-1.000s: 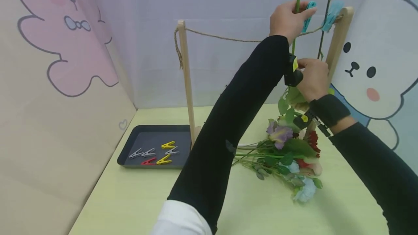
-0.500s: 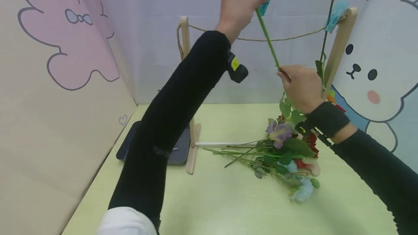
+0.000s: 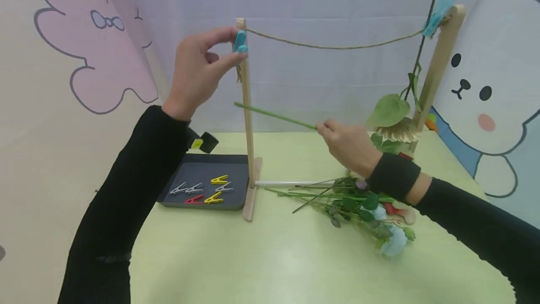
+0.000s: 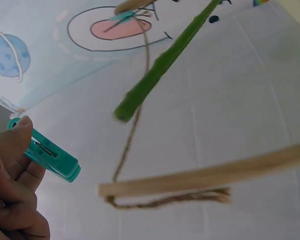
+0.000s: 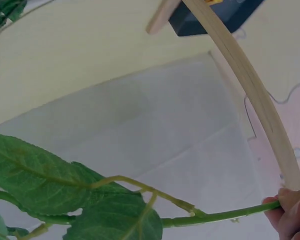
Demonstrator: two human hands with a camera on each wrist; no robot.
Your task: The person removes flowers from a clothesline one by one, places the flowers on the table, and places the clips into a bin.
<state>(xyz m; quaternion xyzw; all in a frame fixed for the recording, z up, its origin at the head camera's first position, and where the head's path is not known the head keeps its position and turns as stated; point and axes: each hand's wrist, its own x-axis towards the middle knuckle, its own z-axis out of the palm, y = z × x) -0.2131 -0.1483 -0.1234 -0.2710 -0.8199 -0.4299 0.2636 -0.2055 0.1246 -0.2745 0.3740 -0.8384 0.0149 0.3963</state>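
My left hand (image 3: pixel 196 69) pinches a teal clothespin (image 3: pixel 239 42) between thumb and fingers, beside the top of the left wooden post (image 3: pixel 248 121). In the left wrist view the clothespin (image 4: pixel 52 155) points away from the fingertips with nothing in its jaws. My right hand (image 3: pixel 348 147) grips a green flower stem (image 3: pixel 274 115), whose bare end reaches left toward the post. The right wrist view shows large green leaves (image 5: pixel 35 175) on this stem; its bloom is hidden. A twine line (image 3: pixel 337 47) sags between the posts. At its right end a light blue clothespin (image 3: pixel 438 15) holds a flower (image 3: pixel 398 130) hanging head down.
A dark tray (image 3: pixel 168 204) at the left holds several yellow, grey and red clothespins (image 3: pixel 219 179). Loose flowers (image 3: pixel 371 210) lie in a heap on the table (image 3: pixel 270 266) at the right. A white rod (image 3: pixel 291 184) runs low from the left post's wooden foot (image 3: pixel 250 205).
My left hand has moved left with the teal clothespin, away from the right side of the twine. My right hand has come left and lower with the stem, which has tipped from upright to nearly level.
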